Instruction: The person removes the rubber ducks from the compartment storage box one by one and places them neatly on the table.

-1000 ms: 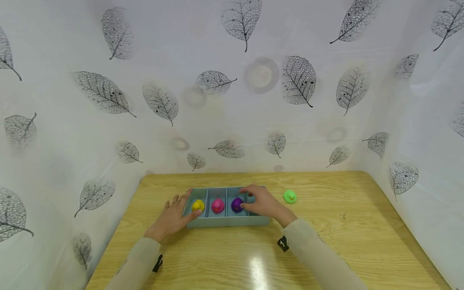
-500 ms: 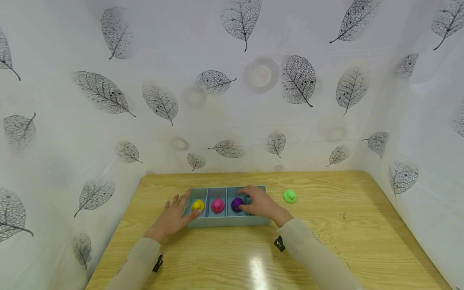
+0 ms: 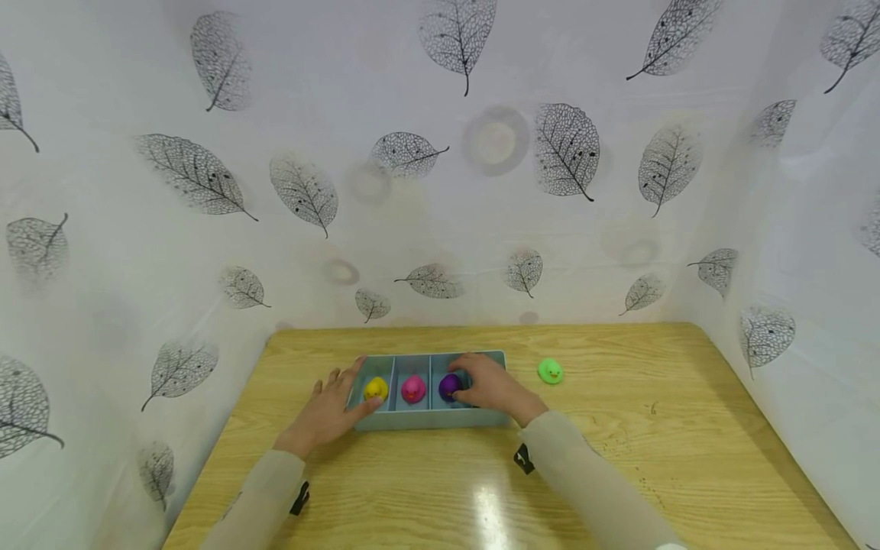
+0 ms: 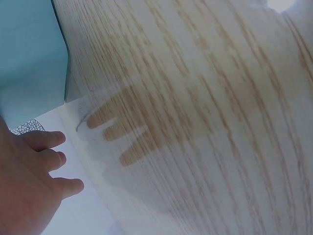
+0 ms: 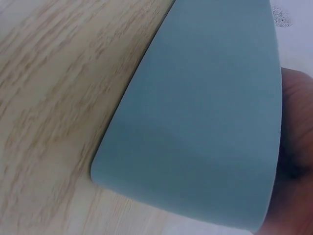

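And here's the right hand (image 3: 498,389), reaching over the far right of the box (image 3: 433,421), fingers bent around the purple duck (image 3: 449,387): thumb on the near side, forefinger arching over the far side, a pinch by the look of it. That duck sits in the third compartment from the left, and the hand hides much of what lies right of it.

Over to the left hand (image 3: 330,409), spread across the box's left end! Fingers released and fairly straight here, the forefinger up at the far corner, the thumb across the near rim, its tip right by the yellow duck (image 3: 376,388) in the first compartment. Next door, in the second, the pink duck (image 3: 413,389) sits between the two hands.

Out on its own, the green duck (image 3: 551,371) rests on the wooden surface (image 3: 619,466), just right of the box. Pale sleeves (image 3: 264,485) on both arms, a black piece at each cuff.

The left wrist view catches three outstretched fingers below the box's end, their shadow (image 4: 139,115) on the wood. From the right wrist, the box's wall covers most of the grip. Behind everything, a white cloth (image 3: 474,221) printed with dark leaves.
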A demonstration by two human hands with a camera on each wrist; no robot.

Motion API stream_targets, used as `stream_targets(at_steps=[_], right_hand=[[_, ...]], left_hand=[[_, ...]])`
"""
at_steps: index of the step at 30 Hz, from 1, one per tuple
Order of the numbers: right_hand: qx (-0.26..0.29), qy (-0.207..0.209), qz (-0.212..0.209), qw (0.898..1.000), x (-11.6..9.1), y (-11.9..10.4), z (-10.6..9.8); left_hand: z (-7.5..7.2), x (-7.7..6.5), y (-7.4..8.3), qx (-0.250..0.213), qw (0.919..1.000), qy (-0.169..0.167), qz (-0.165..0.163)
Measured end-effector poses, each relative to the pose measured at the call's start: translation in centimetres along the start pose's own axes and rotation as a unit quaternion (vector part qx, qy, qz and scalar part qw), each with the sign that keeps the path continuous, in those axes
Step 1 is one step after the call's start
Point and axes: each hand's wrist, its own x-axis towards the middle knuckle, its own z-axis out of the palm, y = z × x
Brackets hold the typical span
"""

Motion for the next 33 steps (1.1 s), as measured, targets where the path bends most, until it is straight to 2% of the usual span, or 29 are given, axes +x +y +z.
stream_targets(at_steps=[15, 33], right_hand=[[-0.016, -0.032, 0.026, 0.999, 0.8, -0.2, 0.3], [-0.032, -0.047, 0.044, 0.997, 1.5, -1.0, 0.3]], left_hand=[[0.0, 0.0, -0.1, -0.008, 1.0, -0.002, -0.001], [0.2, 0.2, -0.2, 0.003, 1.0, 0.004, 0.0]])
